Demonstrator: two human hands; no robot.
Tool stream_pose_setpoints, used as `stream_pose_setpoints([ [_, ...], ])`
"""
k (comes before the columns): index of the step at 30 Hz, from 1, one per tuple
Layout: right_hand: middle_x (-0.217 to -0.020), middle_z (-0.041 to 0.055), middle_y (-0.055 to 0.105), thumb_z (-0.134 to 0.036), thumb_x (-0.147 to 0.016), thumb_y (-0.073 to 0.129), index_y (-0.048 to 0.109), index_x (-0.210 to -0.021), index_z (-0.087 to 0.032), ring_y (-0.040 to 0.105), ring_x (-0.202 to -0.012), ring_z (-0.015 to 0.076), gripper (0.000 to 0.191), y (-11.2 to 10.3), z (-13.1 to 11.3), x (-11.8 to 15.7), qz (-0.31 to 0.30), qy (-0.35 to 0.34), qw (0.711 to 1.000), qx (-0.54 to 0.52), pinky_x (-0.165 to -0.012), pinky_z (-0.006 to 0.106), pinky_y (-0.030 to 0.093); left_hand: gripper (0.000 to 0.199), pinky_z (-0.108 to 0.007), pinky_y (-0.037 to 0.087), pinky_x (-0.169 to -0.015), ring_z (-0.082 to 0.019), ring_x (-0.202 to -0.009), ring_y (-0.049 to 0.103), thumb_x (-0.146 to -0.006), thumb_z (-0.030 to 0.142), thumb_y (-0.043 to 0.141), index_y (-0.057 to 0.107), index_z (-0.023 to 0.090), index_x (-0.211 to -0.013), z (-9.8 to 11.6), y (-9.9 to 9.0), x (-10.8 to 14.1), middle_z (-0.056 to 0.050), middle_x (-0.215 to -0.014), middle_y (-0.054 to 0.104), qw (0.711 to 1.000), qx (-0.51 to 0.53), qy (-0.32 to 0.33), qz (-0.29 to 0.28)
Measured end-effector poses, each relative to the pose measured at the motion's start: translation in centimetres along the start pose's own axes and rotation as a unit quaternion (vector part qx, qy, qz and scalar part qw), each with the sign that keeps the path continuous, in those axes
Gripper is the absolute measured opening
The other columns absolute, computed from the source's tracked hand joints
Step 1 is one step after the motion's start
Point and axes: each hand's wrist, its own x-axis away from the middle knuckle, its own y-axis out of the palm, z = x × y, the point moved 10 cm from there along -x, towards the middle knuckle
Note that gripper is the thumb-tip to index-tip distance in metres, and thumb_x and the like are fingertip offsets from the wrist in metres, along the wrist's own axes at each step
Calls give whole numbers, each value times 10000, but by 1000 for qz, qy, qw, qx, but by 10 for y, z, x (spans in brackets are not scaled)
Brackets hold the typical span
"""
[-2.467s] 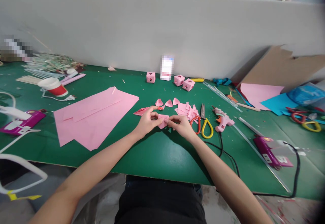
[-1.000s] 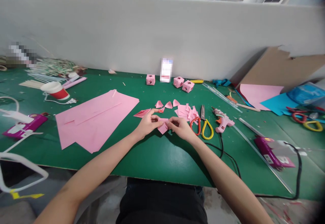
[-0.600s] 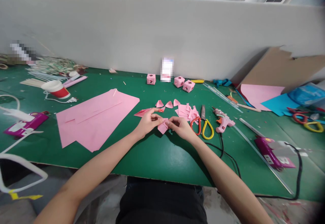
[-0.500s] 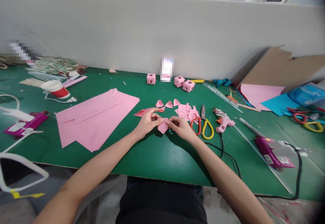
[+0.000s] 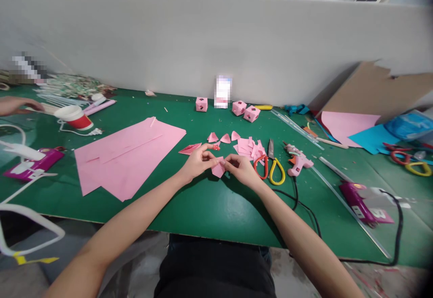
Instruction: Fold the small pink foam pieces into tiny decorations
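Note:
Between my two hands is a small folded piece of pink paper, just above the green table. My left hand pinches its left side, and my right hand pinches its right side. Beyond them lie several little folded pink pieces. A flat folded pink piece is beside my left fingers. Close to my right hand are a pile of pink paper scraps and scissors with one red and one yellow handle.
Large pink sheets cover the left. Three pink paper cubes stand at the back near a blurred upright screen. A pink glue gun with a black cord lies right. A co-worker's hand is at the far left, near a paper cup.
The folded pink paper has turned slightly between my fingers. A co-worker's hand has come in at the left edge. My own hands have barely moved.

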Motion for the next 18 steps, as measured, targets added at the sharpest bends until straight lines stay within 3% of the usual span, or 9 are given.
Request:
stream_pose_setpoints([
  [18, -634, 9, 618, -541, -806, 651, 666, -742, -166, 515, -551, 112, 380, -4, -10, 3, -2, 30, 999, -18, -517, 243, 402, 452, -273, 462, -695, -145, -713, 641, -773, 345, 735, 541, 161, -1138, 3, -4, 2, -6, -780, 677, 999, 19, -7, 25],
])
